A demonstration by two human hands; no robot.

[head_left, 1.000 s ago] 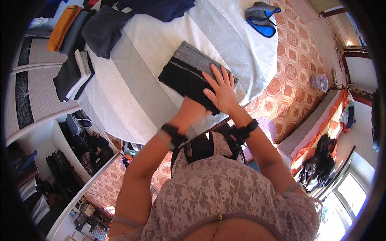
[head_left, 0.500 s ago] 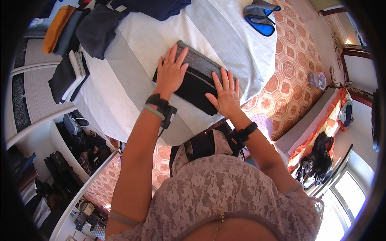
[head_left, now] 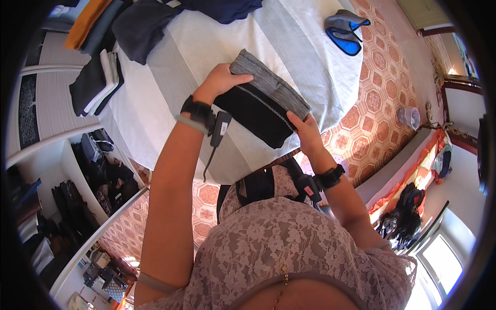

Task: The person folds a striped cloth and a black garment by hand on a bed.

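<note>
A folded knit garment (head_left: 261,106), grey on its far half and black on its near half with a thin pale stripe between, is held over the table by both hands. My left hand (head_left: 222,82) grips its left end, thumb on top and fingers hidden underneath. My right hand (head_left: 306,132) pinches the right end, its thumb on the upper face and the other fingers mostly out of sight below. Both wrists wear black bands with small boxes.
The round table (head_left: 170,119) has a white and grey striped cloth. Dark folded clothes (head_left: 142,28) lie at the far left, beside a stack with a mustard piece (head_left: 88,23). A grey and blue cloth item (head_left: 346,33) rests at the far right. Open shelves (head_left: 67,170) stand left.
Both hands, flat on the garment before, now grip its two ends with thumbs on top. The garment appears lifted slightly from the cloth.
</note>
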